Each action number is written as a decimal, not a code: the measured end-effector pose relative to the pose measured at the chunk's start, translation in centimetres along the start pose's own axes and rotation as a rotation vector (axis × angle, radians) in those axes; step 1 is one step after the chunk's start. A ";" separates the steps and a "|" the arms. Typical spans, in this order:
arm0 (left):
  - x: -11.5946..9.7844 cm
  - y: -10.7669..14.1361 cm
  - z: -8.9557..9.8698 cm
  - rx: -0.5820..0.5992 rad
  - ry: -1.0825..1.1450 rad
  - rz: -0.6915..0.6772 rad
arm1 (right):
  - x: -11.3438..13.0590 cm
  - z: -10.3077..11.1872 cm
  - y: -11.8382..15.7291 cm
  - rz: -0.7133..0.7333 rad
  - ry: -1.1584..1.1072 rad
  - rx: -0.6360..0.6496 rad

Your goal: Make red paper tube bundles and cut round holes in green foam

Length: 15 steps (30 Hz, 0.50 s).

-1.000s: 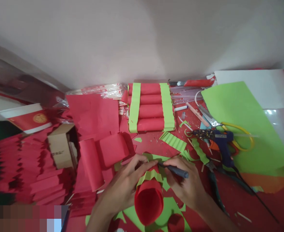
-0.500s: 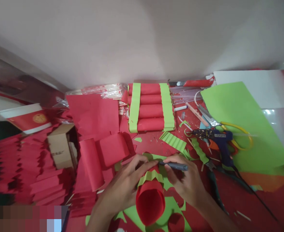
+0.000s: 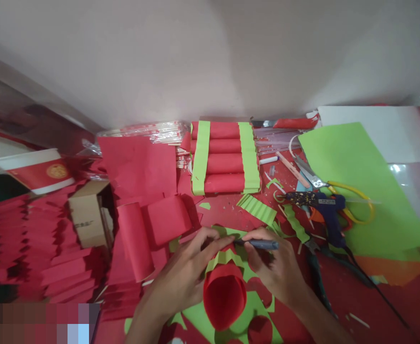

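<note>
A red paper tube (image 3: pixel 225 298) with a wavy green paper band (image 3: pixel 225 259) round it lies with its open end toward me. My left hand (image 3: pixel 192 260) is closed round the tube's far part, holding it down on a green paper sheet (image 3: pixel 256 308) with round holes cut in it. In my right hand (image 3: pixel 270 263) is a dark pen (image 3: pixel 262 244), its tip at the far end of the tube beside my left fingertips. Just where the tip touches is hidden by my fingers.
Behind stands a bundle of red rolls (image 3: pixel 226 162) with green bands. To the right lie a glue gun (image 3: pixel 324 203), yellow-handled scissors (image 3: pixel 353 191), pliers (image 3: pixel 317 272) and green sheets (image 3: pixel 371 167). At left are red rolls (image 3: pixel 134 241), folded red paper (image 3: pixel 9 239), a cardboard box (image 3: pixel 88 215) and a paper cup (image 3: pixel 41 171).
Both hands keep almost the same place, with the pen still at the tube's far end. The tube's near end sits slightly farther right. The view has shifted a little.
</note>
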<state>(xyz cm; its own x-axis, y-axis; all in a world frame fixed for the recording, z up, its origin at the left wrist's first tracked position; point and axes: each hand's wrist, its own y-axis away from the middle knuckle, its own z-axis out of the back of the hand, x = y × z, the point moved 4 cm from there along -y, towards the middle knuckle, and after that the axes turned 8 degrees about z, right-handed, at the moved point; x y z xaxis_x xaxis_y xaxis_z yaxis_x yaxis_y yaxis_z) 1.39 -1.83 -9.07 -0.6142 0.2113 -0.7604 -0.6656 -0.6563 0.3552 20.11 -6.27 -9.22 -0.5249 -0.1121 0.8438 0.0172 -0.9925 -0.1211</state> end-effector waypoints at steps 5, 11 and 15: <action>0.2 0.1 0.0 0.000 -0.011 0.004 | 0.1 -0.1 -0.1 0.006 0.002 -0.005; 0.2 0.0 0.0 0.004 -0.015 -0.028 | -0.2 0.0 0.0 -0.049 -0.008 0.000; 0.4 0.0 -0.1 0.004 -0.019 -0.033 | -0.3 -0.1 0.0 -0.055 -0.031 0.018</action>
<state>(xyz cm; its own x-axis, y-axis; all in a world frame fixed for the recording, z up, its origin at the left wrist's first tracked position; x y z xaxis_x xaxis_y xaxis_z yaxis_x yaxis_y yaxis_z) 1.16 -1.85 -9.46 -0.5997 0.2471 -0.7611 -0.6874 -0.6460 0.3319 20.17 -6.19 -9.58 -0.4985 -0.0589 0.8649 0.0048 -0.9979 -0.0652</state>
